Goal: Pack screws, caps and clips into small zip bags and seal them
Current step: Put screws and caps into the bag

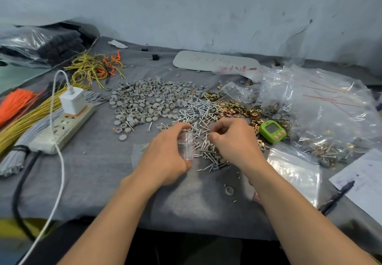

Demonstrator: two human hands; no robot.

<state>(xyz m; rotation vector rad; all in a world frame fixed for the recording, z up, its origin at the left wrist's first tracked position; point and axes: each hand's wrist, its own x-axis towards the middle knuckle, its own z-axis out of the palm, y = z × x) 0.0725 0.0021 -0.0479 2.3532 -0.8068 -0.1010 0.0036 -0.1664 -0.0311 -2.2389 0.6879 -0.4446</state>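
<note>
1. My left hand (165,153): near centre, fingers and thumb curled round a small zip bag (186,146), which stands upright in my grip with its mouth toward the far side. I cannot make out what is inside it.
2. My right hand (233,140): just right of the bag, fingers curled tight, tips down over the near part of the screws (198,112). I cannot tell whether I have a screw pinched.
3. Screws: a silver heap on the grey cloth (93,171), running from between my hands toward the far side.
4. Caps (144,101): a wide spread of grey round pieces, left of and beyond the screws. One loose cap (229,191) lies near, beside my right forearm.
5. Clips (237,109): brass-coloured, scattered right of the screws.
6. Green timer (272,131): right of my right hand, at the edge of the clips.
7. Large clear bags (320,103): crumpled at far right, mixed hardware inside.
8. Flat empty bags (293,165): a stack, near right.
9. Paper (368,178) and pen (339,194): near right edge.
10. Power strip (62,128) with white charger (73,100) plugged in: left.
11. Yellow wires (26,118) and orange ties (14,101): far left.
</note>
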